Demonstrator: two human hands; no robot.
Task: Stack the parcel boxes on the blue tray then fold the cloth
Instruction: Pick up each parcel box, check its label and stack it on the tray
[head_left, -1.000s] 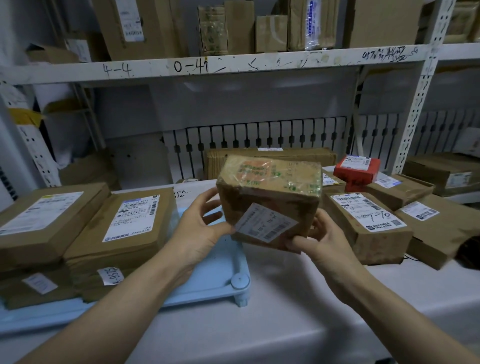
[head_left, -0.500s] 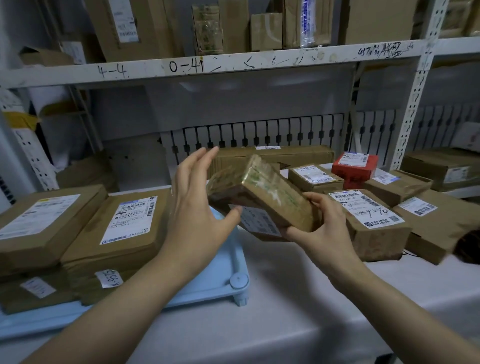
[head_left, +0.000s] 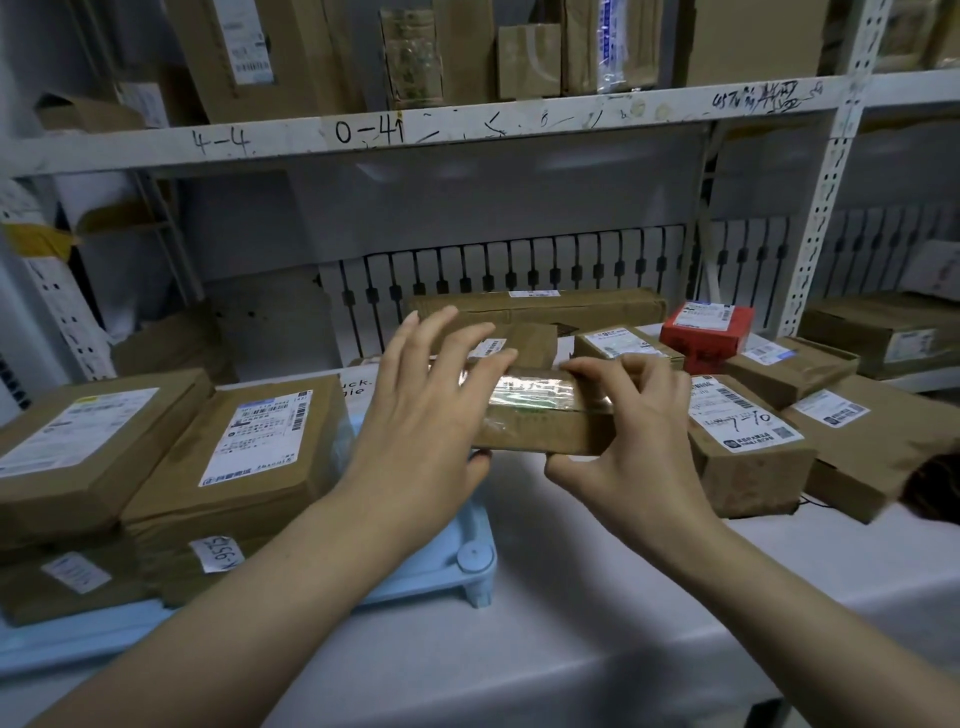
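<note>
I hold a brown parcel box (head_left: 540, 423) wrapped in shiny tape, level in the air just right of the blue tray (head_left: 426, 577). My left hand (head_left: 421, 415) takes its left end, fingers spread over the top and thumb underneath. At the right end, my right hand (head_left: 634, 431) pinches it, fingers curled on top and thumb below. Two stacks of flat brown labelled parcels (head_left: 249, 441) (head_left: 78, 447) fill the tray's left part. A white sheet with printed letters (head_left: 358, 387) lies behind the tray; whether it is the cloth I cannot tell.
Several more brown parcels (head_left: 748, 447) and a small red box (head_left: 706, 332) sit on the white surface at the right. A long flat carton (head_left: 540, 306) lies at the back. A metal shelf (head_left: 467, 130) loaded with cartons runs overhead, with an upright post (head_left: 826, 197) at the right.
The box has been turned from tilted to flat and lowered a little. My left hand went from open beside it to gripping its left end. My right fingers moved onto the top.
</note>
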